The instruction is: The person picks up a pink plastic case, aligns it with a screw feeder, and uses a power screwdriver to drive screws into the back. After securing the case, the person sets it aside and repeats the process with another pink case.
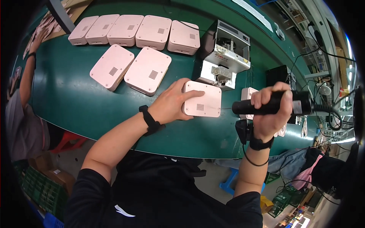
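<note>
In the head view, the left hand (pixel 172 101) is pressing a pale pink-white box (pixel 210 95) against the green table (pixel 110 121), its thumb lying across the top and its fingers curling round the left side. The right hand (pixel 270 119) is closing firmly round a black powered screwdriver (pixel 274 106), whose thin bit is pointing at the box's right edge; whether it is touching is hard to tell. A silver-and-black machine (pixel 216 57) is standing just behind the box, while similar boxes (pixel 148 72) are lying farther left.
</note>
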`<state>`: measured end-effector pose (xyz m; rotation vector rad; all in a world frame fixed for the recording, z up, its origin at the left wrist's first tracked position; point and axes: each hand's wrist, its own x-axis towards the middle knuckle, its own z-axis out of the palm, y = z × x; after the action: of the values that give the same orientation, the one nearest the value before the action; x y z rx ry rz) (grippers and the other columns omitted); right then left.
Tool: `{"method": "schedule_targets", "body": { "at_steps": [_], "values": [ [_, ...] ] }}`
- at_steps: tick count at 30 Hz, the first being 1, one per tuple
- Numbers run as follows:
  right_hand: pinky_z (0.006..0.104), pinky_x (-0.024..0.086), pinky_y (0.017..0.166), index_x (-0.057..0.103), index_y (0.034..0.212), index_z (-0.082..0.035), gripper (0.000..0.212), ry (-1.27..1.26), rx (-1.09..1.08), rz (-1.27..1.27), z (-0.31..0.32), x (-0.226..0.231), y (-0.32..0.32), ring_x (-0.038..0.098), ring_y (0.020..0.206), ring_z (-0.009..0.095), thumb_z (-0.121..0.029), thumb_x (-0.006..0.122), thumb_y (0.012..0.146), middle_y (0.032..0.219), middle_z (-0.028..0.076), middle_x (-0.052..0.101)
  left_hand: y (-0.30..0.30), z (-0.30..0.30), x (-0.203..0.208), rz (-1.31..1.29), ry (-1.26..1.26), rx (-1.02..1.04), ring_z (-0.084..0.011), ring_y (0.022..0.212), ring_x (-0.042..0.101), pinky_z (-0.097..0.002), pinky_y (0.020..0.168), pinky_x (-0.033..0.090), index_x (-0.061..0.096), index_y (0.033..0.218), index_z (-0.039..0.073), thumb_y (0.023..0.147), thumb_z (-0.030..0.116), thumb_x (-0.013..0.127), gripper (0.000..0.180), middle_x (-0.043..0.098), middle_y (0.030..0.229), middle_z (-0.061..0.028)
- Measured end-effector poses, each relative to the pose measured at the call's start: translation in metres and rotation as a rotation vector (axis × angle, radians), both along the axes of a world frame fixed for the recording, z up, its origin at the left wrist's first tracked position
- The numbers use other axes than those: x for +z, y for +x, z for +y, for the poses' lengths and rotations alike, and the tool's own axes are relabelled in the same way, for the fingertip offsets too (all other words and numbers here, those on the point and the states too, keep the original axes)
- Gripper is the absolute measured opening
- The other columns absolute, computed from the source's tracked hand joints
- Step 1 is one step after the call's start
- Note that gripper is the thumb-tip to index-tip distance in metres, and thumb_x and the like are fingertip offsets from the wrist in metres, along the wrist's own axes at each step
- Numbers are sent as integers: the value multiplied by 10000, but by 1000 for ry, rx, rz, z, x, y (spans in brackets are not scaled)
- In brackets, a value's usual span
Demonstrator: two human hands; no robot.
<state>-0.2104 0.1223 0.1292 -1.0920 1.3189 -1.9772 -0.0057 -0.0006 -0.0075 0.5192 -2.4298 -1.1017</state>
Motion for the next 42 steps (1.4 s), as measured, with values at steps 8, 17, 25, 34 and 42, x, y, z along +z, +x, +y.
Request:
{"method": "schedule_targets", "body": {
  "at_steps": [8,17,25,34,42],
  "values": [
    [339,426,578,504,1008,-66,336,14,-31,15,14,-10,3,465,544,174,-401,484,1006,673,60,491,0,1,-3,-5,-16,-2,-377,1251,516,-415,1050,476,611,1338,267,632,190,906,768,435,1382,-185],
    [342,430,579,501,1013,-73,333,18,-59,16,15,-20,8,462,540,172,-407,500,1000,682,59,493,0,2,-3,-2,-32,2,-373,1240,524,-414,1045,479,607,1340,281,628,196,914,780,433,1379,-183],
    [333,426,571,497,1017,-76,386,-70,-32,16,22,-26,8,464,537,167,-461,486,994,689,50,491,0,-2,-5,20,-34,-2,-363,1225,524,-419,1031,489,611,1324,272,620,185,911,770,445,1341,-163],
    [348,431,571,464,1032,-76,388,-36,-7,-8,20,-26,9,494,541,181,-432,591,943,692,70,530,-1,1,-6,44,-20,0,-361,1219,528,-419,1017,496,613,1319,266,612,159,908,773,451,1329,-149],
    [334,423,529,476,957,-72,406,-61,-2,42,18,-32,10,436,495,162,-477,490,982,666,49,472,-2,-1,-6,45,-19,-4,-359,1235,515,-428,1018,502,623,1303,243,612,162,898,748,448,1327,-144]
  ]
}}
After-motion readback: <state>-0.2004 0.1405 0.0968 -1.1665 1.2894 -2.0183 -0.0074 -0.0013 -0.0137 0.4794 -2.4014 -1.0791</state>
